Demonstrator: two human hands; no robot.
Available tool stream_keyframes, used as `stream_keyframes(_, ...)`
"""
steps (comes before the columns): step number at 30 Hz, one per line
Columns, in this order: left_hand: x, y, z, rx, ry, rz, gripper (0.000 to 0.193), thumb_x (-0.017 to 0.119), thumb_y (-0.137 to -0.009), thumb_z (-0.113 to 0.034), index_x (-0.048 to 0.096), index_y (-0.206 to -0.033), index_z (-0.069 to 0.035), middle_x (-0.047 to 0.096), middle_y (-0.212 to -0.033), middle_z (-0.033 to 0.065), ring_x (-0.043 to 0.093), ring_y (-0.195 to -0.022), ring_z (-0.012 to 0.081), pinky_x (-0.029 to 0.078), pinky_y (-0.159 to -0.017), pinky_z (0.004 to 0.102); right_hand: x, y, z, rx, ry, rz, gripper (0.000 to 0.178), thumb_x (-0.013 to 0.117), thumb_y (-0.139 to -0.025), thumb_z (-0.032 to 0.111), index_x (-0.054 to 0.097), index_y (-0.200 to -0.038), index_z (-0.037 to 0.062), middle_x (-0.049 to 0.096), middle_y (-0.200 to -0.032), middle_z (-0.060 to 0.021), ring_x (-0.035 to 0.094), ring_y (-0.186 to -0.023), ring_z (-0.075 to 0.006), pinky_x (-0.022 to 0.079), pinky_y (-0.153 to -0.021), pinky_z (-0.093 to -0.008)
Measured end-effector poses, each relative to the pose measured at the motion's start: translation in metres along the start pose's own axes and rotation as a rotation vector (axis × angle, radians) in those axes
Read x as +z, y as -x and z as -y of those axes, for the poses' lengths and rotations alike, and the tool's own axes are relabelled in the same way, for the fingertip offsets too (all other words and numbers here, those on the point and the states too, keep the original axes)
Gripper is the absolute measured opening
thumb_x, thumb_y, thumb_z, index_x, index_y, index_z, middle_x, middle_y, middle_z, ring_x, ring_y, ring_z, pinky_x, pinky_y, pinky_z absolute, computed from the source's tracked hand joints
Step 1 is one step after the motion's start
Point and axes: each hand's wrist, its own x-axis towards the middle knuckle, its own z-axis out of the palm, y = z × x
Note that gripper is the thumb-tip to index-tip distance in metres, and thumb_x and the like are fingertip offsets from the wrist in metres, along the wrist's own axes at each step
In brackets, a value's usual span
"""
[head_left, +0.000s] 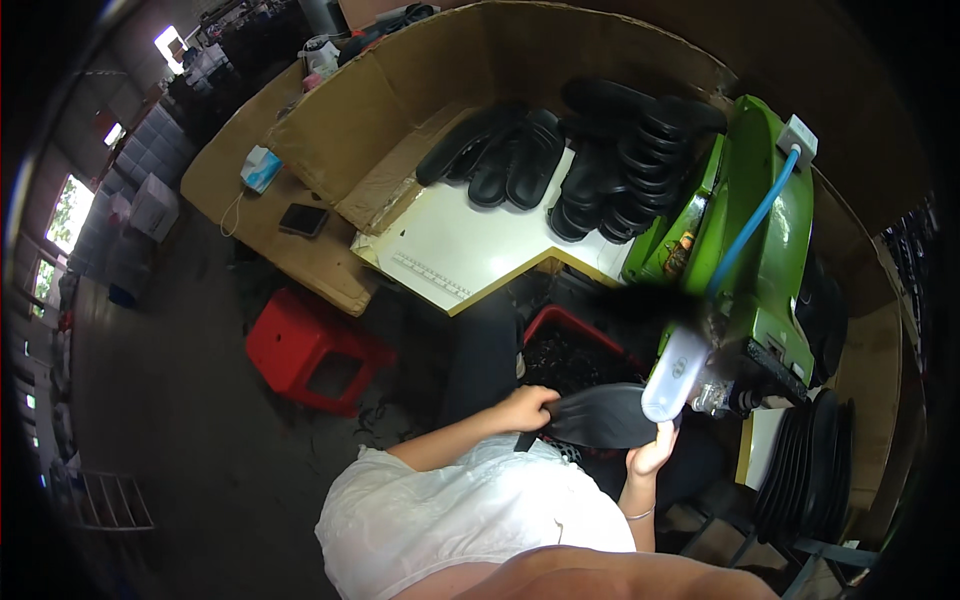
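A black shoe sole (605, 416) lies between my two hands, level above my lap, its right end close to the working end of a green machine (745, 230). My left hand (525, 408) is closed on the sole's left end, where a dark strip hangs down. At the other end my right hand (652, 452) grips the edge, thumb up, just below a whitish translucent cover (675, 375). That cover hides part of the sole's right end. Under the sole stands a red bin (560, 318) holding black scraps.
Black soles (535, 150) lie in rows and a stack on the white table (440, 240), inside a cardboard wall (430, 70). More soles (810, 465) stand upright at right. A red stool (310, 345) is on the floor at left. A blue hose (755, 220) runs along the machine.
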Motion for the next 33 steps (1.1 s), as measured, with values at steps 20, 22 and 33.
stream_keyframes(20,0.019,-0.044,-0.103,0.315,0.863,-0.122,0.015,0.059,-0.084,-0.01,0.062,-0.082,0.004,0.059,-0.066,0.0027,0.047,-0.063,0.0028,0.041,-0.052,0.0233,-0.145,0.029,0.048,0.871,0.499,0.442,0.032,0.077,-0.062,0.009,0.064,-0.091,0.002,0.062,-0.085,0.0005,0.054,-0.085,-0.0111,0.044,-0.076,-0.0264)
stream_keyframes(22,0.006,-0.036,-0.11,0.412,0.687,-0.186,0.01,0.057,-0.084,-0.005,0.061,-0.087,0.003,0.062,-0.075,0.0042,0.053,-0.07,0.0053,0.045,-0.06,0.0233,-0.224,0.051,0.043,0.425,0.563,-0.082,0.045,0.071,-0.064,0.002,0.054,-0.106,-0.0004,0.059,-0.096,-0.0057,0.055,-0.081,-0.0121,0.048,-0.068,-0.028)
stream_keyframes(33,-0.02,-0.011,-0.061,0.187,0.695,-0.183,0.025,0.05,-0.09,-0.013,0.053,-0.11,0.003,0.059,-0.095,0.0031,0.053,-0.085,0.0094,0.041,-0.078,0.0228,-0.057,-0.056,0.08,-0.144,-0.303,-0.35,0.026,0.049,-0.085,0.012,0.056,-0.107,0.0006,0.061,-0.099,-0.0081,0.059,-0.09,-0.0174,0.045,-0.082,-0.0281)
